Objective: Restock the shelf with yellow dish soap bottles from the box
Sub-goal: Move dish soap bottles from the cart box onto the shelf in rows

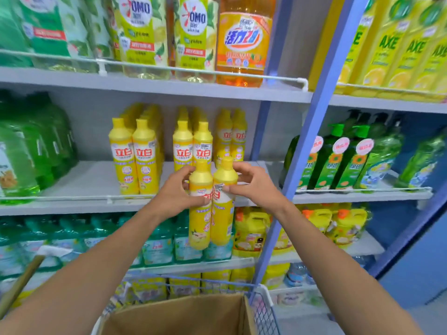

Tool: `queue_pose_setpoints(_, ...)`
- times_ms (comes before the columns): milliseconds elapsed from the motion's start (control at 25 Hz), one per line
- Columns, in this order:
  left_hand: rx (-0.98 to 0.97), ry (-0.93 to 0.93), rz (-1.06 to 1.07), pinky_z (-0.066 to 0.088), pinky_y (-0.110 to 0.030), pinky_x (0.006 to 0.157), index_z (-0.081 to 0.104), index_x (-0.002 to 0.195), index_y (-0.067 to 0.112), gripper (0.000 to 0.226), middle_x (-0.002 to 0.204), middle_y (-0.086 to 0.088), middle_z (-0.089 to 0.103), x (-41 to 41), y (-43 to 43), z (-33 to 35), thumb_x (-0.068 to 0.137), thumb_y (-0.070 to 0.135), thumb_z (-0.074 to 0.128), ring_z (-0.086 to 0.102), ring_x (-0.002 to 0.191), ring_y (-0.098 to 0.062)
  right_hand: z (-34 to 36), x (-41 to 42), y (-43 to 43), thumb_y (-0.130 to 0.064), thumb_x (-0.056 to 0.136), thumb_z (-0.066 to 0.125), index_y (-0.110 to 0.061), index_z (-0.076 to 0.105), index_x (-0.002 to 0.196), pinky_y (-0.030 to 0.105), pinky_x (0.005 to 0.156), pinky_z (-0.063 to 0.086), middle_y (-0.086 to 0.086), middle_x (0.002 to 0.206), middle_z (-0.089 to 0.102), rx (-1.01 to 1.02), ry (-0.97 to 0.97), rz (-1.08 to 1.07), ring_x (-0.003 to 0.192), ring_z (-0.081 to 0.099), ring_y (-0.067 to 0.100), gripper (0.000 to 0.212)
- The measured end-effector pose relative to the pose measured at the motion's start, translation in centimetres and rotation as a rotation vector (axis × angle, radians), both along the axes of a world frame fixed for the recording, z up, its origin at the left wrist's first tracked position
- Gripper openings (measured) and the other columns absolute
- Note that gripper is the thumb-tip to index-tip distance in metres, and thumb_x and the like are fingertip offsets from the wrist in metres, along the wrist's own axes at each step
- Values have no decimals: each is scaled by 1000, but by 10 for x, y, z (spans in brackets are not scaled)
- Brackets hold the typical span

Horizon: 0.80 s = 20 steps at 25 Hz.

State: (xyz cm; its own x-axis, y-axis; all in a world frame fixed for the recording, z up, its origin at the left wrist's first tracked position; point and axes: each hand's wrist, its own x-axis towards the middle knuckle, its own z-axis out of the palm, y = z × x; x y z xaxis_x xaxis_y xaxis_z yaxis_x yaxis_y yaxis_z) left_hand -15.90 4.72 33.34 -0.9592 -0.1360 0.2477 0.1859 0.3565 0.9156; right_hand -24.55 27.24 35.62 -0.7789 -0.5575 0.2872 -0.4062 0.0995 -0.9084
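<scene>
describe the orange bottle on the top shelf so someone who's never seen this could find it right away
Start at the top shelf of the left shelving bay and follow it right to the blue upright post. The last bottle before the post is the orange detergent bottle. Its neighbours are pale OMO bottles with green-yellow labels; this one alone holds deep orange liquid and carries an orange label with blue lettering.

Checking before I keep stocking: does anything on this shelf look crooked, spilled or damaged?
Nothing stands out. The yellow bottles on the shelf stand upright in rows, with no spill visible. The pair held by the left hand and right hand leans slightly, being mid-placement.
</scene>
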Motion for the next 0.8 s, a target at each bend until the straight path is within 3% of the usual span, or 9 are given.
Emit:
queue_pose_setpoints(160,-3,104,13,53,-11,75,55,124,19,72,114,5,68,-34,22,46,64,5,92,68,101,-7,47,-38,18,-15,75,89,-15,66,129,44,101,54,4,122,73,-34,107,10,115,68,28,58)
queue_pose_setpoints(240,-20,174,48,52,-13,79,58,122,18,69,114,2,69,-53,34,61,63,4,92,69,99,-1,65,-57,28,-5,80,84,-10,65,129,42,98,56,7,121,73,-84,126,30,110,70,25,53)
queue_pose_setpoints(360,-26,246,83,58,-28,84,59,125,22,71,115,3,70,-81,50,77,63,10,93,70,101,-10,82,-84,37,2,83,79,-4,60,134,37,94,58,12,122,72,-135,145,31,107,71,22,55)
queue_pose_setpoints(640,-56,302,188,54,-16,78,57,125,23,70,106,14,67,-129,75,70,65,7,91,65,90,6,71,-126,44,2,85,76,-7,57,137,27,88,57,11,124,71,-125,160,18,113,69,20,56)
queue_pose_setpoints(800,-51,284,243,57,-30,87,57,129,23,72,112,7,70,-144,75,54,66,12,91,67,100,-5,56,-140,41,5,86,74,-6,55,138,32,90,59,11,125,70,-122,119,23,114,68,21,56)
